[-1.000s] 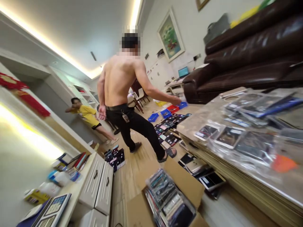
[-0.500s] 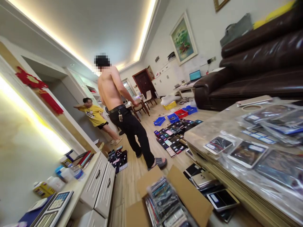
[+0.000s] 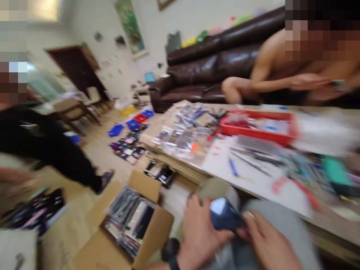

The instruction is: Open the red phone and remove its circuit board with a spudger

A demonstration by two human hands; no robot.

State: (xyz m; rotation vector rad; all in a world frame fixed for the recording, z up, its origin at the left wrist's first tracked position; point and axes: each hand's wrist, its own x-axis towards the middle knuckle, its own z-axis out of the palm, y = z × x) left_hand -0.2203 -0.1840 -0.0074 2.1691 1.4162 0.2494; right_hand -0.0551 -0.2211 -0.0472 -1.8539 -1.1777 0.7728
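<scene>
I'm holding a glossy dark-blue phone-like object (image 3: 223,214) over my lap (image 3: 277,215), left hand (image 3: 198,228) gripping one side, right hand (image 3: 268,238) pinching the other, probably for steadiness; an open cardboard box (image 3: 159,230) is sitting alongside, seemingly for easy reach.

Dark-blue object (image 3: 225,214) too blurred to identify, right fingers (image 3: 254,227) smeared, standing person (image 3: 42,138) cut off by left edge

The wall (image 3: 90,22) is pale, and on it hangs a framed painting (image 3: 129,28). Along this wall stands a dark brown leather sofa (image 3: 208,71), behind a low table (image 3: 153,133). The floor (image 3: 63,225) is of light wood. Farther back, chairs (image 3: 71,111) stand near a dark door (image 3: 74,69). A bright light (image 3: 45,9) shows at upper left.
</scene>
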